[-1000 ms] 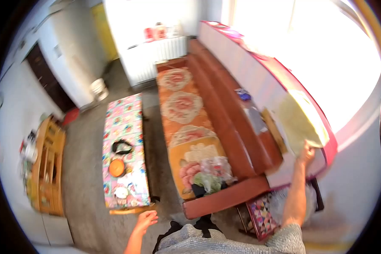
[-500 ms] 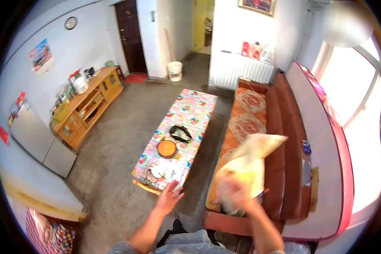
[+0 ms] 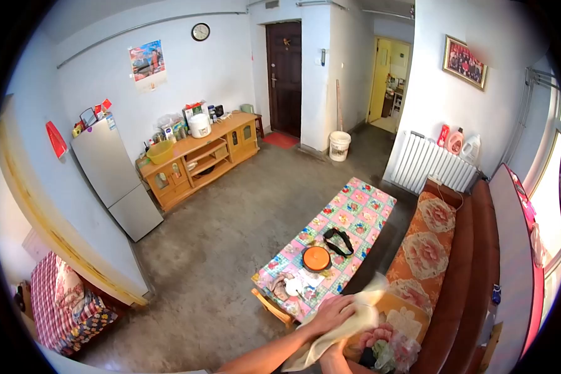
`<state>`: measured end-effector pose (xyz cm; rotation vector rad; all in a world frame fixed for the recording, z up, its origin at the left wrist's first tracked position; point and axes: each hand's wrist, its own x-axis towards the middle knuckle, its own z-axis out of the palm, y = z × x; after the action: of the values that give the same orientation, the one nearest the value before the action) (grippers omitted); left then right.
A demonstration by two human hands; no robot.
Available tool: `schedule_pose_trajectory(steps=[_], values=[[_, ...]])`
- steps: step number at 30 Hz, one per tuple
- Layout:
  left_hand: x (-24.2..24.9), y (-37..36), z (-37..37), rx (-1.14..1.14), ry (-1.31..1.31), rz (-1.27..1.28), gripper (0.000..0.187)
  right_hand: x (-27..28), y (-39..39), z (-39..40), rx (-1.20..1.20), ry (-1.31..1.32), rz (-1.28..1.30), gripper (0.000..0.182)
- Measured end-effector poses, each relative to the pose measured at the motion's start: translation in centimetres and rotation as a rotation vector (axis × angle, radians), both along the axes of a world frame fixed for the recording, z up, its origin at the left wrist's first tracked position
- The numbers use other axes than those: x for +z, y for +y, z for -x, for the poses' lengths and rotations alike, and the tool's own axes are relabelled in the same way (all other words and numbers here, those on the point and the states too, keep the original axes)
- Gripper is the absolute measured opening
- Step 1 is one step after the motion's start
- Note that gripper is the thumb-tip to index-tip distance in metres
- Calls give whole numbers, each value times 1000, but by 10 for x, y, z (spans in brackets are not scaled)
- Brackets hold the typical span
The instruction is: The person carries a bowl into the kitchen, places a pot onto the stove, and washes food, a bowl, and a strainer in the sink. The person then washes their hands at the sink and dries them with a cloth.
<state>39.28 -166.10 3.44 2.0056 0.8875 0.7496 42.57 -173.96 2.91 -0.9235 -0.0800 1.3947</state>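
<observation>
A pale yellow cloth (image 3: 366, 306) is between my two hands above the near right corner of the long table and the sofa's near end. My left hand (image 3: 334, 313) lies across the cloth from above, its fingers closed on it. Below it, my right hand (image 3: 335, 350) holds the cloth from underneath, with its fingers largely covered. One end of the cloth sticks up to the right, slightly blurred; the other hangs down to the lower left.
The table (image 3: 355, 206) has a flowered cover and bears an orange-lidded pot (image 3: 316, 258), a black strap (image 3: 338, 242) and a white item (image 3: 292, 286). A brown sofa (image 3: 460, 299) stands right. Behind are a wooden cabinet (image 3: 215, 163), fridge (image 3: 109, 162) and bucket (image 3: 339, 146).
My left hand has moved from beside the table onto the cloth, and my right hand has brought the cloth in toward it. The view has turned left.
</observation>
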Motion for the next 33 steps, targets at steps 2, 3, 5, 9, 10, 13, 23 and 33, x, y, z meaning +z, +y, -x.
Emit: schedule_pose_trajectory(steps=[2, 3, 5, 9, 10, 13, 23, 33], values=[[64, 25, -5, -5, 26, 157, 49, 3, 7, 1, 18, -21, -24, 45], [74, 24, -10, 19, 57, 41, 52, 7, 8, 0, 23, -37, -37, 45], [58, 21, -34, 7, -167, -1, 54, 16, 13, -8, 28, -91, -64, 45], [69, -21, -29, -184, -382, 103, 65, 36, 11, -41, -1, -165, -120, 46], [81, -39, -28, -161, -339, 236, 67, 41, 10, -49, -9, -178, -137, 46], [96, -97, -29, -272, -510, 361, 67, 55, 1, -72, -41, -197, -205, 46], [151, -84, -55, -591, -1921, 1721, 56, 74, -43, -93, -80, -155, -347, 47], [181, -57, -82, 289, -1402, 438, 26, 52, -82, -42, 29, -135, -329, 48]])
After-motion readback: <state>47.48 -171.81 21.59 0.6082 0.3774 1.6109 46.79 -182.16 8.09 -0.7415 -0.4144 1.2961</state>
